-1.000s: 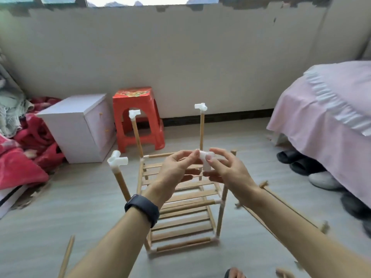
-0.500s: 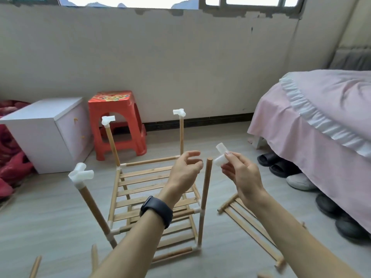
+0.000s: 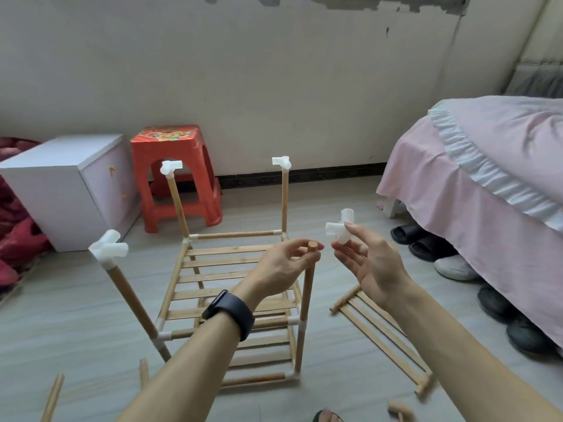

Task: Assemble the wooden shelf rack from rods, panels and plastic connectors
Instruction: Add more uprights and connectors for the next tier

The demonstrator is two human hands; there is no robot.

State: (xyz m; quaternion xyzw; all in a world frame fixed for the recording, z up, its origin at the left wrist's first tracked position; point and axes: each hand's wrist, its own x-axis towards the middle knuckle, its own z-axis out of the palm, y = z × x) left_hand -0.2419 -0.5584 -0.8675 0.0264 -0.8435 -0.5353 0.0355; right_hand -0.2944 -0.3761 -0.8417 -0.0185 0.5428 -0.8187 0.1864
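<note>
The half-built wooden rack (image 3: 231,287) stands on the floor with two slatted shelves and four upright rods. Three uprights carry white plastic connectors: near left (image 3: 108,248), far left (image 3: 171,166), far right (image 3: 281,161). The near right upright rod (image 3: 307,300) has a bare top. My left hand (image 3: 281,268) pinches that rod just under its top. My right hand (image 3: 365,263) holds a loose white connector (image 3: 341,228) between fingertips, a little right of and above the rod's end.
A spare slatted panel (image 3: 384,333) lies on the floor to the right. Loose rods (image 3: 53,397) lie at the lower left. A red stool (image 3: 175,178) and white cabinet (image 3: 65,187) stand behind the rack. A pink-covered bed (image 3: 487,178) with shoes (image 3: 454,266) beneath is on the right.
My two hands, joined around the connector a second ago, have separated. The right hand carries the connector to the right; the left hand has taken hold of the bare rod top.
</note>
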